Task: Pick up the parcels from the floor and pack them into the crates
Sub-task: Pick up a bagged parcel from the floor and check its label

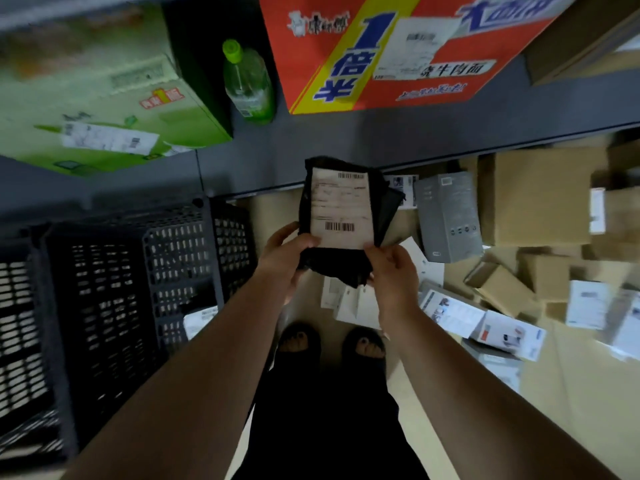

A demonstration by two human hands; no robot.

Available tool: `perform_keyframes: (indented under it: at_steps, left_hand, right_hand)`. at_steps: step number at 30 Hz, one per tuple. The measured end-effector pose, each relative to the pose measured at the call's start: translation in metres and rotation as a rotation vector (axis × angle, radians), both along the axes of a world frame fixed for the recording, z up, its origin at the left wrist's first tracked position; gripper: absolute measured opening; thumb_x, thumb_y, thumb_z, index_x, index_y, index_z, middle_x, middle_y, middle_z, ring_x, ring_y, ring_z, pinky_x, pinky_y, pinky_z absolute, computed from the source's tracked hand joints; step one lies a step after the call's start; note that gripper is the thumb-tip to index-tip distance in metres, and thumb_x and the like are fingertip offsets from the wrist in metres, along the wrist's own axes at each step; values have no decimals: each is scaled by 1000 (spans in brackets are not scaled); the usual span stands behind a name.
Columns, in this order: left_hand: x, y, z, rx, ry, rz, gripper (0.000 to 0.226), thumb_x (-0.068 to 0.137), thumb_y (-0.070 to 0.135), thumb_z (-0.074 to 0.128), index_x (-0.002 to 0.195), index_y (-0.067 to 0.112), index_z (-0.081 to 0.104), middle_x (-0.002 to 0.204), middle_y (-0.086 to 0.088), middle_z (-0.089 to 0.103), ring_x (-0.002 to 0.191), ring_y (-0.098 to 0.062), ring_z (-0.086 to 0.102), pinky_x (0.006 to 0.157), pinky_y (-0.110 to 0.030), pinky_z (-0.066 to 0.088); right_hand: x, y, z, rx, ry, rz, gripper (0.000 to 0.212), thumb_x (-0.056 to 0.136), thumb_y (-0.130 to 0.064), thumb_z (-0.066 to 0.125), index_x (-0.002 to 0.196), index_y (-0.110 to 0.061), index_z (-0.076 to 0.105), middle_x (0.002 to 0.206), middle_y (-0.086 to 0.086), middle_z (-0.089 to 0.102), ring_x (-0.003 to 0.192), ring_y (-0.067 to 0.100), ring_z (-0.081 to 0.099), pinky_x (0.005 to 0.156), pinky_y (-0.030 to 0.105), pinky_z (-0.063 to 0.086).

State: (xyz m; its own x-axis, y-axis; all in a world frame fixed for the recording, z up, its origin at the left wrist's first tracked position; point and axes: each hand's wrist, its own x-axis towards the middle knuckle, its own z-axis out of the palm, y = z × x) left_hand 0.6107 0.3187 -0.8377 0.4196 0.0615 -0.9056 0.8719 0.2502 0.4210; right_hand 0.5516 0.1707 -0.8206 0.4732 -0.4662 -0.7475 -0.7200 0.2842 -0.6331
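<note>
Cardboard-strewn floor [571,393] lies below; the black parcel [341,216] is pinched by left hand [285,261] and right hand [391,271], best lowered flat into the crate [180,258].

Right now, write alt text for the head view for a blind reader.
A person's left hand and right hand grip the lower edge of a black plastic mailer bag with a white barcode label, held up. Dark slotted plastic crates stand at left; brown cardboard boxes and white printed cartons lie on the floor at right.
</note>
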Motion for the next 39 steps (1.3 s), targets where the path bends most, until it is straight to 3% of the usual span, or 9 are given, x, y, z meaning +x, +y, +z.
perform_keyframes:
  at_steps: [3,6,12,17,21,25,31,36,39]
  left_hand:
    - [-1,2,64,-125,-82,8,53,81,-9,63,130,14,62,104,-8,76,88,-22,73,66,-30,55]
    - [1,1,118,-243,-166,30,52,77,-12,62,124,11,61,105,-7,76,93,-25,71,72,-34,54]
    - [-8,10,243,-364,-287,19,80,58,0,78,133,17,58,123,-9,71,105,-29,67,83,-41,41]
    - [-24,30,326,-382,-424,24,55,66,-7,66,111,24,74,116,-6,73,102,-23,70,74,-32,54]
    - [-37,62,374,-295,-420,102,81,58,7,77,136,19,59,135,-12,65,126,-33,60,95,-44,43]
    - [-50,98,406,-181,-439,138,72,68,13,80,137,19,59,132,-6,68,117,-25,65,79,-34,53]
    - [-69,170,421,-82,-466,68,51,78,12,79,127,21,66,120,-1,74,114,-26,68,99,-48,51]
    - [-101,229,407,54,-496,60,30,88,-4,67,109,17,70,104,-3,78,97,-22,72,87,-36,58]
    - [-130,275,394,136,-481,35,28,89,-7,66,98,19,67,88,5,76,81,-11,71,70,-19,57]
  right_hand:
    - [0,-7,67,59,-29,2,25,85,-21,76,77,-13,54,88,8,64,89,25,67,90,51,57]
    - [8,-16,125,181,-68,47,34,79,-25,76,103,-5,62,108,15,71,104,31,69,92,60,54]
    - [18,-30,251,280,-255,209,31,91,1,63,112,-22,58,117,11,68,107,27,68,85,41,55]
    - [24,-22,329,292,-322,372,40,91,7,59,120,-20,59,104,-5,75,100,15,71,82,32,55]
    - [24,2,379,311,-373,447,46,89,13,56,117,-23,59,111,2,71,101,18,69,82,32,52]
    - [18,32,407,338,-385,495,45,89,14,57,105,-29,57,99,-2,71,94,14,68,76,26,50]
    - [4,99,419,311,-424,558,45,89,11,60,110,-29,57,115,-3,66,102,12,65,75,21,51]
    - [-30,171,407,170,-391,531,54,85,1,70,123,-34,53,135,1,55,125,19,53,105,40,46]
    - [-65,226,396,166,-348,470,50,92,5,62,132,-22,50,114,-8,58,108,11,55,85,20,49]
